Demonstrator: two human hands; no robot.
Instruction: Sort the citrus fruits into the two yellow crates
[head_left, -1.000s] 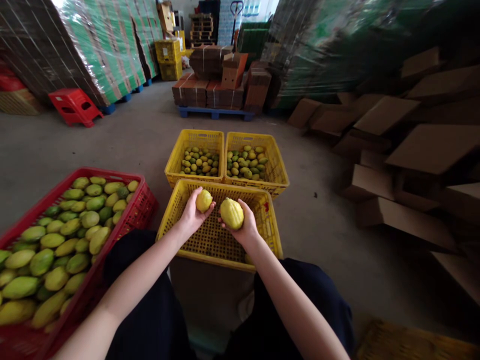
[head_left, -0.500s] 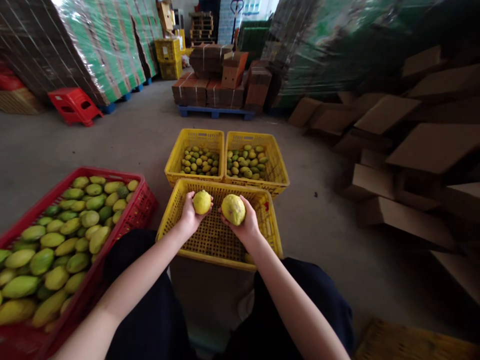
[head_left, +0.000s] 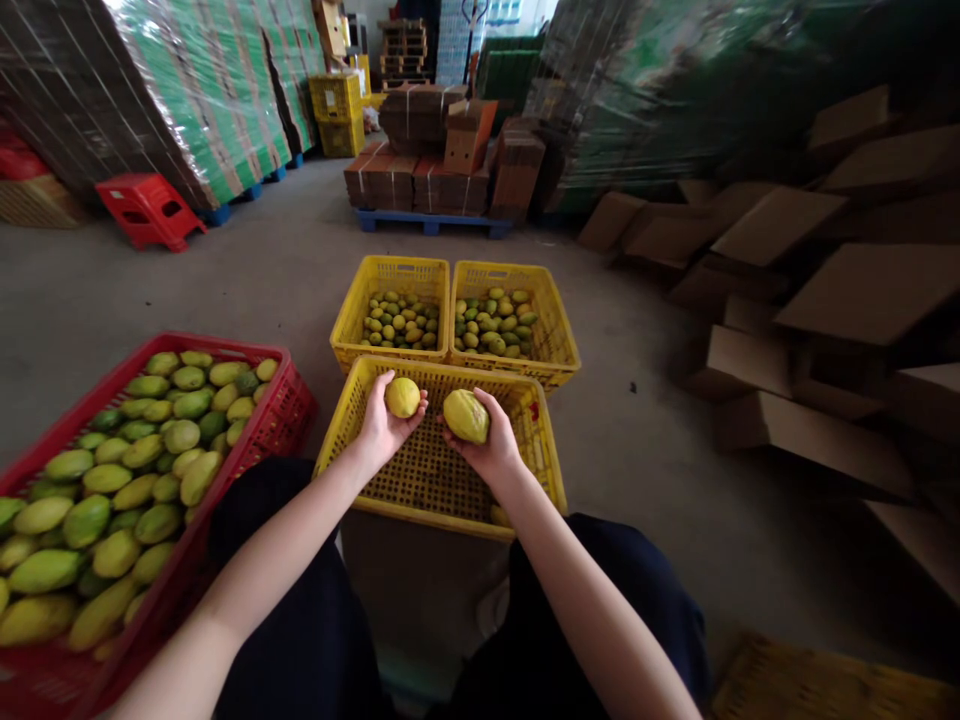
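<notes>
My left hand (head_left: 384, 428) is closed around a yellow lemon (head_left: 403, 397), its rounded end facing up. In my right hand (head_left: 493, 443) lies a larger, knobbly lemon (head_left: 466, 416) with brownish marks, tilted to one side. Both hands are over the near yellow crate (head_left: 442, 519), whose slotted floor shows below them. A lemon (head_left: 499, 516) sits in that crate's near right corner, partly hidden by my right forearm. To my left a red crate (head_left: 289, 395) is heaped with green-yellow lemons (head_left: 142, 452).
Two more yellow crates (head_left: 390, 263) (head_left: 559, 325) with lemons stand just beyond the near one. Cardboard boxes (head_left: 780, 225) are piled at the right. Farther back are a blue pallet (head_left: 431, 222) with flattened cartons, a red stool (head_left: 150, 205) and green wrapped stacks (head_left: 202, 100).
Both lemons have been turned in my fingers; the right one now shows a different side and lies more sideways. My hands stay in nearly the same place over the crate.
</notes>
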